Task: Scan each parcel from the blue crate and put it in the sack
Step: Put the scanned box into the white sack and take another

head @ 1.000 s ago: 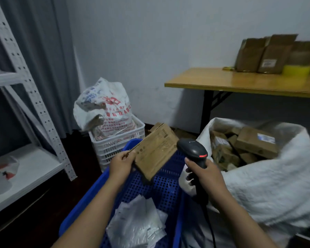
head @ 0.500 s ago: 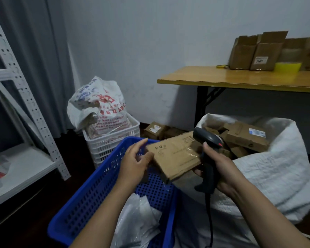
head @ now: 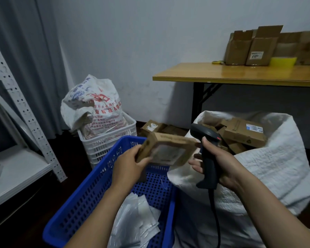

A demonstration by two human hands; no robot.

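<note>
A: Head view. Where is the parcel?
B: Parcel (head: pixel 170 151) is in the air over the far end of the crate (head: pixel 89 194). It is a flat brown carton, tilted, pale label face toward the camera. It is not in the sack (head: pixel 276 167).
A: Left hand?
B: Left hand (head: pixel 127 165) is at 9 o'clock of the parcel. Fingers grasp its left end, thumb lying on the near face.
A: Right hand?
B: Right hand (head: pixel 222 167) is at 3 o'clock of the parcel, fingers clenched round the handle of the scanner (head: pixel 207 161), thumb up the back of the grip. The scanner head sits just past the parcel's right end, at about 2 o'clock of it. Cannot tell whether the parcel's corner touches that hand. A cable hangs from the handle's base toward 6 o'clock.
A: Crate contents?
B: Grey mailers (head: pixel 132 221) heaped at the near end. The far end shows bare perforated floor.
A: Sack?
B: White, woven, mouth open, just beside the crate at its 3 o'clock. Brown boxes (head: pixel 243 133) are piled inside.
A: Surroundings?
B: White crate (head: pixel 111 145) at 12 o'clock of the blue one, with a printed bag (head: pixel 95 108) stuffed in it. Floor box (head: pixel 151 126) at 1 o'clock. Bench (head: pixel 240 76) at 2 o'clock against the wall, carrying open boxes (head: pixel 249 49) and a yellow item (head: pixel 283 61). White rack (head: pixel 23 108) at 9 o'clock.
</note>
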